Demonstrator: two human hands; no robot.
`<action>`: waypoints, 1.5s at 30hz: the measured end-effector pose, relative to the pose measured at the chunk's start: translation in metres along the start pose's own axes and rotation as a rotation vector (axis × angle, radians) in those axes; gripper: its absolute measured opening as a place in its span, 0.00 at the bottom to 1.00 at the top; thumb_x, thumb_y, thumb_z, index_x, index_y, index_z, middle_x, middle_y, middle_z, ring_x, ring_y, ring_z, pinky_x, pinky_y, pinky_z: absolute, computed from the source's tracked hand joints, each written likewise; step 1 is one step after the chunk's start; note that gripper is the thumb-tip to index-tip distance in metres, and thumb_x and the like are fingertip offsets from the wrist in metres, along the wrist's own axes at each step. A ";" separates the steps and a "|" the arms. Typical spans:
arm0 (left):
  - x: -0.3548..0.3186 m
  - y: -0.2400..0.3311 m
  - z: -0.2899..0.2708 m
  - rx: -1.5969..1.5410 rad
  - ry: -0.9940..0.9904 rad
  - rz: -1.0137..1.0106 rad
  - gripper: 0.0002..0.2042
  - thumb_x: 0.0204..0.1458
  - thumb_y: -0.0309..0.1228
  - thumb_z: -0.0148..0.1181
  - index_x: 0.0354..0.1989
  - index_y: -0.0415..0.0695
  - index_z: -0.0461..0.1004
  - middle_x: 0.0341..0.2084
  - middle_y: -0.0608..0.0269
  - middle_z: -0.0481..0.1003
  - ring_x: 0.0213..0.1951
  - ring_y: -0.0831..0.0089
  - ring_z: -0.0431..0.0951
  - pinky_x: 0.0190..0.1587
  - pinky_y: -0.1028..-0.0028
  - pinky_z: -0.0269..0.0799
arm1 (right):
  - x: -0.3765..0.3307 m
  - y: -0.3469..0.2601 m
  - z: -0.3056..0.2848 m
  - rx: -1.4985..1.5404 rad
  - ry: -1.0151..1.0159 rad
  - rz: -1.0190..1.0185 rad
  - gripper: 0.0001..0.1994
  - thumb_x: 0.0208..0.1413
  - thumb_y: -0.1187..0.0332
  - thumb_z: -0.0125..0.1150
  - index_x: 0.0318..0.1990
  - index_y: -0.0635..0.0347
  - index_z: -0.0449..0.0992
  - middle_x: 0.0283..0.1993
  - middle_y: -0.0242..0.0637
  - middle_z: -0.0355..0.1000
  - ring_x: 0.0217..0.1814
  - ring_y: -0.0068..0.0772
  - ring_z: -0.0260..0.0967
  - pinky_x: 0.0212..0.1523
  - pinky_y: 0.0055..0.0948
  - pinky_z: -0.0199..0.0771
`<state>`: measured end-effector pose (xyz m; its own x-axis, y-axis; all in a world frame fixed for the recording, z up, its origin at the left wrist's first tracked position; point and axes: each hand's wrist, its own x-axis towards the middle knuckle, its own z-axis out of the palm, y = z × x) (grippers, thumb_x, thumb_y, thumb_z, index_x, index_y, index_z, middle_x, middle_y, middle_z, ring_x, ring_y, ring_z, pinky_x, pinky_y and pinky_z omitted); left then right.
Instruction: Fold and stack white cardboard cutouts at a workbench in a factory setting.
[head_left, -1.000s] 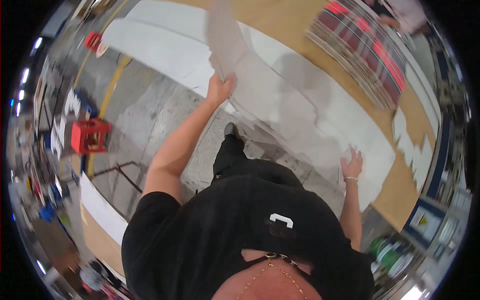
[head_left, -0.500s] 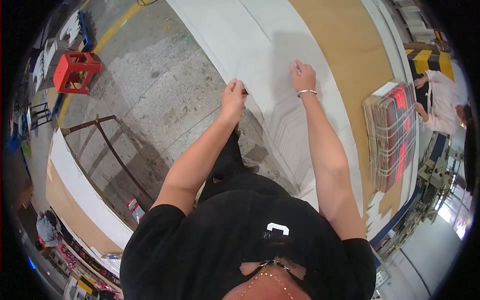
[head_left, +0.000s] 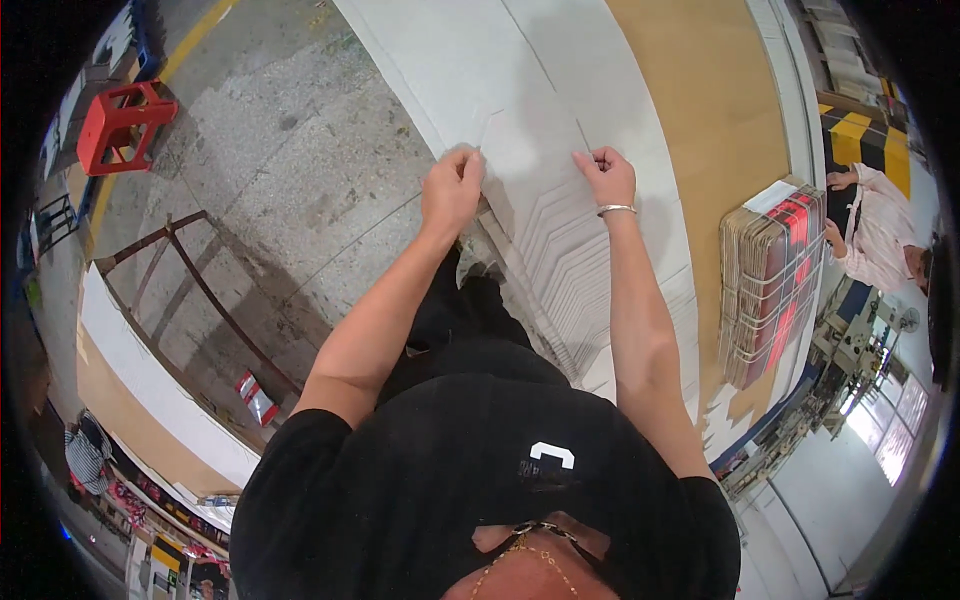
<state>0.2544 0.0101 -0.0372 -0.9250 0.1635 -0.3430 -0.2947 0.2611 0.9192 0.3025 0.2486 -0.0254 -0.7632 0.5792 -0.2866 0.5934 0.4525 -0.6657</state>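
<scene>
Over the long white-covered work surface, my left hand [head_left: 452,192] is closed in a pinch on the left edge of a white cardboard sheet [head_left: 530,150]. My right hand [head_left: 610,182], with a silver bangle at its wrist, pinches the same sheet beside a long slit. Thumb and forefinger meet there; the other fingers curl in. Between my forearms and below the sheet lies a fanned stack of white cardboard pieces [head_left: 570,260], their cut edges stepping toward my body. Part of the stack is hidden beneath the sheet and my right forearm.
A strapped bundle of plaid and red pieces [head_left: 770,285] rests on brown board [head_left: 700,90] at right, where a co-worker in a pale top [head_left: 878,225] stands. To the left are a rusty metal frame [head_left: 215,285] and a red plastic stool [head_left: 125,125] on the concrete floor.
My right hand has gone from loosely spread fingers to a pinch on the sheet. My left hand has shifted slightly left, still at the sheet's edge. More of the fanned stack shows.
</scene>
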 end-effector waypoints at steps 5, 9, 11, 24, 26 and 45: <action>0.004 0.008 -0.003 -0.050 -0.081 -0.162 0.12 0.51 0.35 0.53 0.27 0.36 0.74 0.17 0.62 0.74 0.17 0.79 0.72 0.21 0.77 0.67 | 0.003 0.013 0.000 0.049 -0.080 0.005 0.18 0.39 0.57 0.68 0.23 0.62 0.70 0.17 0.27 0.62 0.20 0.21 0.54 0.22 0.24 0.57; 0.002 0.010 -0.003 -0.040 -0.089 -0.147 0.11 0.49 0.34 0.55 0.26 0.37 0.74 0.16 0.63 0.74 0.17 0.80 0.71 0.20 0.76 0.66 | 0.002 0.014 0.001 0.064 -0.088 0.023 0.17 0.39 0.57 0.68 0.22 0.62 0.70 0.17 0.26 0.62 0.20 0.20 0.54 0.22 0.23 0.57; 0.005 0.003 -0.003 0.002 -0.083 -0.085 0.10 0.48 0.33 0.55 0.25 0.37 0.74 0.15 0.63 0.73 0.17 0.81 0.71 0.20 0.76 0.65 | 0.000 0.017 -0.001 0.068 -0.088 -0.007 0.17 0.40 0.57 0.68 0.22 0.62 0.71 0.17 0.26 0.62 0.20 0.20 0.54 0.22 0.23 0.57; 0.001 0.000 -0.004 0.058 -0.066 -0.035 0.10 0.47 0.33 0.56 0.24 0.38 0.74 0.14 0.64 0.73 0.18 0.80 0.70 0.23 0.76 0.65 | -0.018 0.017 -0.007 -0.064 -0.040 -0.061 0.19 0.40 0.55 0.67 0.27 0.63 0.74 0.19 0.32 0.68 0.21 0.23 0.60 0.24 0.25 0.63; 0.002 0.004 -0.001 0.087 -0.067 -0.041 0.10 0.47 0.33 0.56 0.25 0.38 0.74 0.15 0.63 0.73 0.18 0.79 0.70 0.24 0.75 0.65 | -0.014 0.024 -0.003 0.020 -0.032 0.025 0.19 0.39 0.54 0.67 0.26 0.64 0.74 0.20 0.35 0.70 0.21 0.25 0.62 0.26 0.26 0.64; -0.010 0.030 0.000 0.758 0.058 0.717 0.20 0.46 0.32 0.54 0.51 0.49 0.67 0.47 0.58 0.69 0.43 0.61 0.70 0.40 0.66 0.66 | -0.025 0.015 -0.011 0.004 0.016 -0.034 0.18 0.41 0.55 0.66 0.28 0.62 0.75 0.24 0.39 0.72 0.25 0.32 0.68 0.30 0.30 0.68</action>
<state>0.2549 0.0166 -0.0059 -0.8395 0.4751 0.2636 0.5371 0.6527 0.5343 0.3340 0.2486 -0.0205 -0.7790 0.5738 -0.2527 0.5657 0.4694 -0.6780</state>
